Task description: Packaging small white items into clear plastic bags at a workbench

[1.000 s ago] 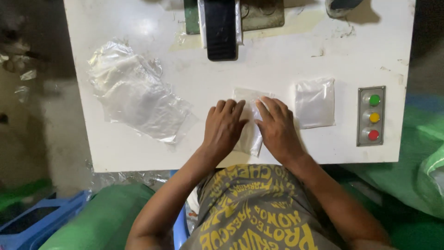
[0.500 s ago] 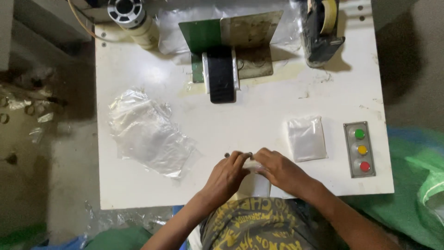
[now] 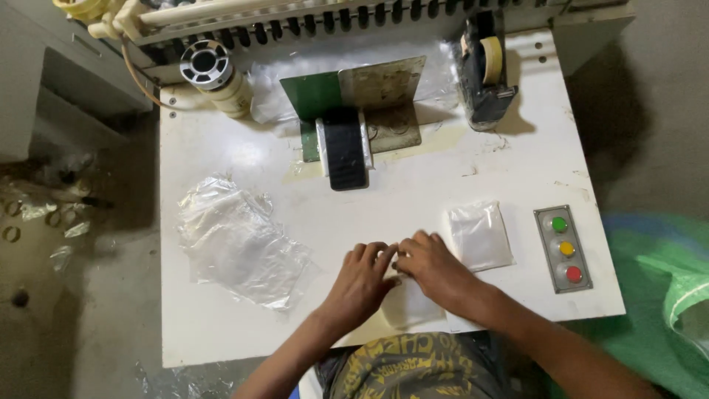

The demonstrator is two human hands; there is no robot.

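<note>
The white surface (image 3: 221, 325) carries everything, and the small white packet (image 3: 410, 304) lies at its near edge, partly over the lip. Both hands press flat on it, fingertips together: the left hand (image 3: 363, 275) on its left side, the right hand (image 3: 430, 264) on its right. Neither is closed around it. Sitting so close to the edge, the packet could slide off toward the person's lap if the pressing loosens or pushes nearward.

The loose heap of clear plastic bags (image 3: 236, 244), one pile whose sheets cannot be counted, lies to the left and looks light enough for a sleeve to sweep it away.

One black pedal-like plate (image 3: 346, 154) sits far centre. One finished packet (image 3: 480, 235) lies just right of the hands. One tape dispenser (image 3: 484, 70) stands far right. One button panel (image 3: 563, 248) holds three buttons: green, yellow, red.
</note>
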